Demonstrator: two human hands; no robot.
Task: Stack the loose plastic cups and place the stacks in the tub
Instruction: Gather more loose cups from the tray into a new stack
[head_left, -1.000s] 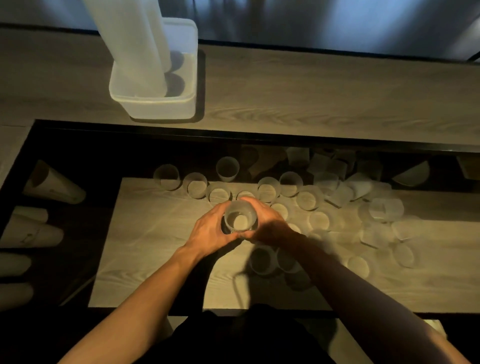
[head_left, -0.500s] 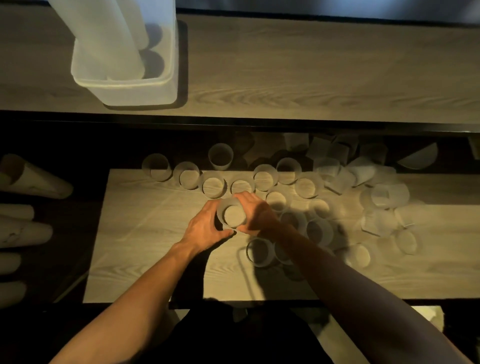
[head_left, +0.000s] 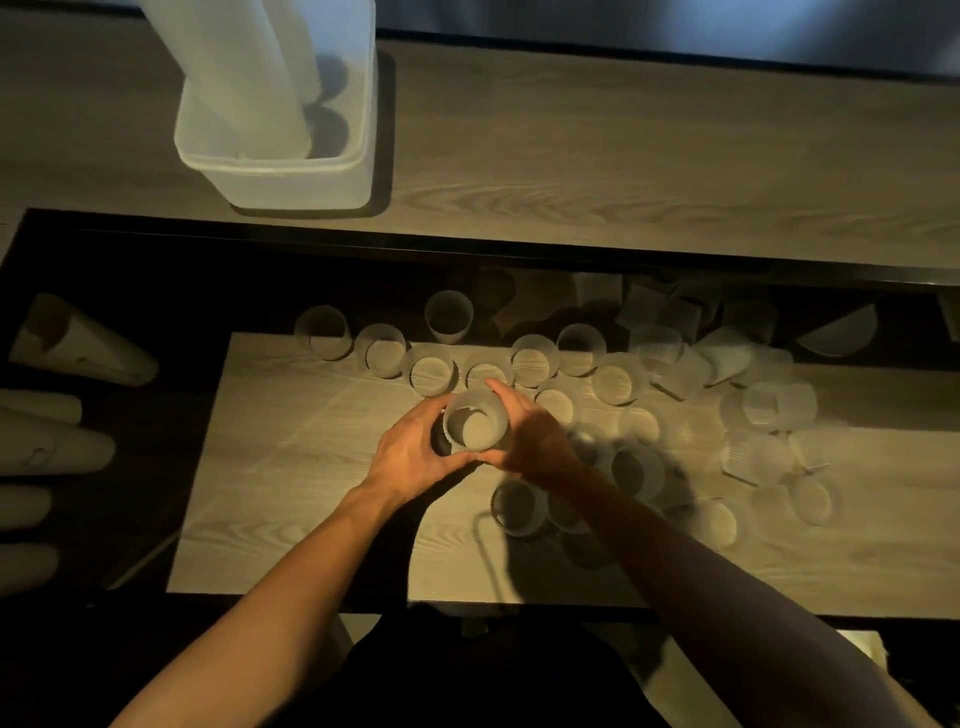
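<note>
— On the back bench (head_left: 623, 156), seen from the head view, what stands?
— One tub (head_left: 291, 182) at the left end, with two tall stacks (head_left: 234, 78) leaning inside it.
— And lower down?
— Scattered on the front bench (head_left: 291, 467) are loose cups (head_left: 615, 379). About fifteen are upright, and more are tipped over at the right, too blurred to count. Five lying stacks (head_left: 83, 338) sit off its left edge.
— Room to move?
— Bare wood lies left of the hands and along the near edge, and the back bench is bare right of the tub.
— The grip?
— Both the left hand (head_left: 410, 452) and the right hand (head_left: 535, 441) curl round one held cup (head_left: 475, 426) above the front bench, each grip clamped on its side. I cannot tell whether others nest beneath it.
</note>
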